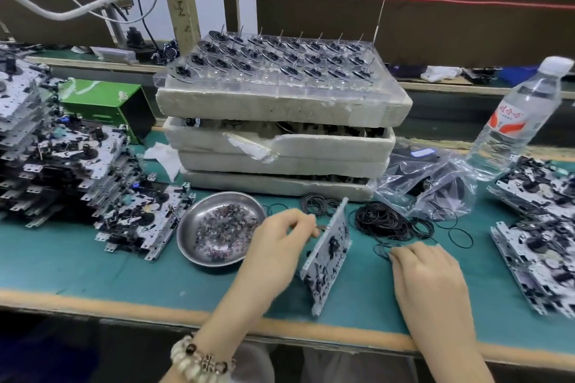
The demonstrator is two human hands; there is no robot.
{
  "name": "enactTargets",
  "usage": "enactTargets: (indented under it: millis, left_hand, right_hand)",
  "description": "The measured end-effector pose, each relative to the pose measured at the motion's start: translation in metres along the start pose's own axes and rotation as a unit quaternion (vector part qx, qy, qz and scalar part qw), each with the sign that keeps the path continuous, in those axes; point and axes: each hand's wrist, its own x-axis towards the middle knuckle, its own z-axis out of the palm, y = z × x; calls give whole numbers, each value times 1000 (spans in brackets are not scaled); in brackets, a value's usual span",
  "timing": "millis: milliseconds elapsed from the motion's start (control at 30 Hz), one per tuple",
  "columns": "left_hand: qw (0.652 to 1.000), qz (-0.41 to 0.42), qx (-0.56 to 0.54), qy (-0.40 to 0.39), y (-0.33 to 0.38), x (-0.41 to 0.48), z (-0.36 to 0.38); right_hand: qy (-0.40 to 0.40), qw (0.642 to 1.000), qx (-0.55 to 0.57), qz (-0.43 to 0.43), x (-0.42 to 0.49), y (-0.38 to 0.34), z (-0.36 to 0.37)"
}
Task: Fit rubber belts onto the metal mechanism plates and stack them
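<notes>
Left hand (280, 236) pinches the mechanism plate (329, 255) near its top edge, propping it tilted on the desk (77, 264), middle-near. Right hand (426, 277) is curled down at the near edge of the rubber belts (385, 221) just right of it; can't tell if it's actually grabbed one. The plate looks stiff but fiddly, so I'd hold the bare edges. The belts look thin, floppy and tangly, so I'd pinch a single strand.

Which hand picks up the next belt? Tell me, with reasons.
Probably right. The right hand has fingertips at the rubber belts; the left hand holds the mechanism plate on edge.
</notes>
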Motion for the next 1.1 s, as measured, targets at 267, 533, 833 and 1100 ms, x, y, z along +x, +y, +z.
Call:
enactTargets:
  millis: [267,533,833,1100]
  left_hand:
    - [986,3,169,3,-18,2,-11]
    - [922,-8,386,5,-24,-22,7]
    - [822,13,570,11,-4,-30,1]
    - [960,126,249,10,70,3,-49]
  right_hand:
    - [5,1000,-18,7,-3,-4,4]
    - [23,1000,20,1,-4,0,3]
    - [39,999,-8,-35,-2,-1,8]
    - [30,994,100,5,2,-6,-1]
